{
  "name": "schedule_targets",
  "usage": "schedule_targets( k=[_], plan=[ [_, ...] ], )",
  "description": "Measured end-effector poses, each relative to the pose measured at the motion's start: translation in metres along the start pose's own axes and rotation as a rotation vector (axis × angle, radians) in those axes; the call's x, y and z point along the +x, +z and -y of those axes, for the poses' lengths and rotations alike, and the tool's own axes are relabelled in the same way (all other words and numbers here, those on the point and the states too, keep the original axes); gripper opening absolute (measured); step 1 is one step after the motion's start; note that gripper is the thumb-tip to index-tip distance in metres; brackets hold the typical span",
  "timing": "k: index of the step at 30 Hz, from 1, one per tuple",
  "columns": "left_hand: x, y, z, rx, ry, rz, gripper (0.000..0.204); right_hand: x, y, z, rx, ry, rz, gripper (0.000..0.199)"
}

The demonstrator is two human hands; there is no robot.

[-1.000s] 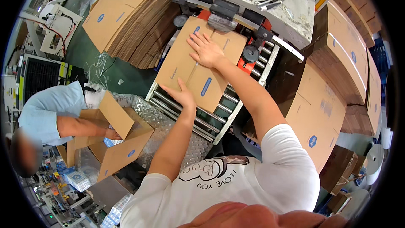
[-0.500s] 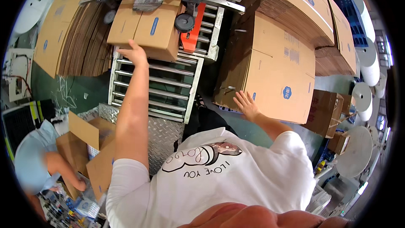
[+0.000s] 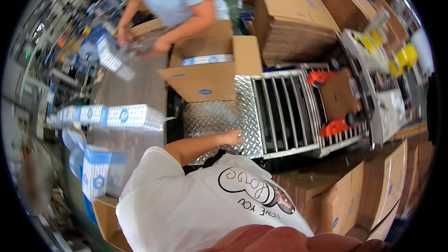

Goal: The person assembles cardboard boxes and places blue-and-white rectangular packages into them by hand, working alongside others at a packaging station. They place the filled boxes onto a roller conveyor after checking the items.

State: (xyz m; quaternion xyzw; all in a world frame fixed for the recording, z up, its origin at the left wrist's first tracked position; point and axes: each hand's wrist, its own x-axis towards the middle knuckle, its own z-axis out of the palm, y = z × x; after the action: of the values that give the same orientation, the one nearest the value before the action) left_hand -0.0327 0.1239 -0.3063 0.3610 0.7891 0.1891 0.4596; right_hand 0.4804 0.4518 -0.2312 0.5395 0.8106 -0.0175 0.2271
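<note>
My left hand [image 3: 231, 137] hangs over the metal tread plate [image 3: 214, 120], near the roller conveyor [image 3: 285, 112]; its fingers look slightly apart with nothing in them. Beyond it, an open cardboard box [image 3: 200, 83] stands at the plate's far side with its flaps up. Blue-and-white packs [image 3: 208, 59] show inside it. My right hand [image 3: 330, 197] is by the stacked flat cartons [image 3: 350, 193] at lower right; motion blur hides its fingers. On the conveyor at right, a closed carton [image 3: 339, 95] sits between orange guides [image 3: 336, 127].
A co-worker in light blue [image 3: 175, 0] leans over the worktable [image 3: 126, 94] at far left, arms near the open box. A row of blue-and-white packs [image 3: 109, 115] lies on the table. More flat cartons [image 3: 294, 28] are piled beyond the conveyor. Another open box [image 3: 109, 224] stands at lower left.
My view has swung left toward the worktable and co-worker. My left hand has come away from the carton on the conveyor and is now over the tread plate. My right hand stays by the carton stack.
</note>
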Motion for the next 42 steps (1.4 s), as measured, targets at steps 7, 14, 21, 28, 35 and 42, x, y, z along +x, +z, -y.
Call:
schedule_targets(
  k=[7,14,21,28,35,42],
  plan=[
    [-0.117,-0.037,-0.040,0.162,0.578,-0.606,0.101,-0.202,-0.413,0.225,0.268,-0.900,-0.441,0.039],
    [-0.236,-0.147,-0.041,0.079,0.651,-1.083,0.071,-0.250,-0.501,0.227,0.601,-1.127,-0.375,0.025],
    [-0.300,-0.170,-0.054,0.401,0.500,-0.996,0.025,-0.041,-0.395,0.292,1.315,-1.040,-0.473,0.025],
    [-0.308,-0.145,-0.083,0.573,0.267,-0.892,0.021,-0.014,-0.321,0.416,1.432,-0.632,-0.147,0.108],
    [-0.310,-0.174,-0.093,0.035,0.135,-0.568,0.036,-0.037,-0.282,0.435,1.730,-0.700,0.056,0.109],
    [-0.318,-0.201,-0.056,0.494,0.033,-0.634,0.021,-0.030,-0.299,0.386,1.367,-0.904,0.002,0.064]
  ],
)
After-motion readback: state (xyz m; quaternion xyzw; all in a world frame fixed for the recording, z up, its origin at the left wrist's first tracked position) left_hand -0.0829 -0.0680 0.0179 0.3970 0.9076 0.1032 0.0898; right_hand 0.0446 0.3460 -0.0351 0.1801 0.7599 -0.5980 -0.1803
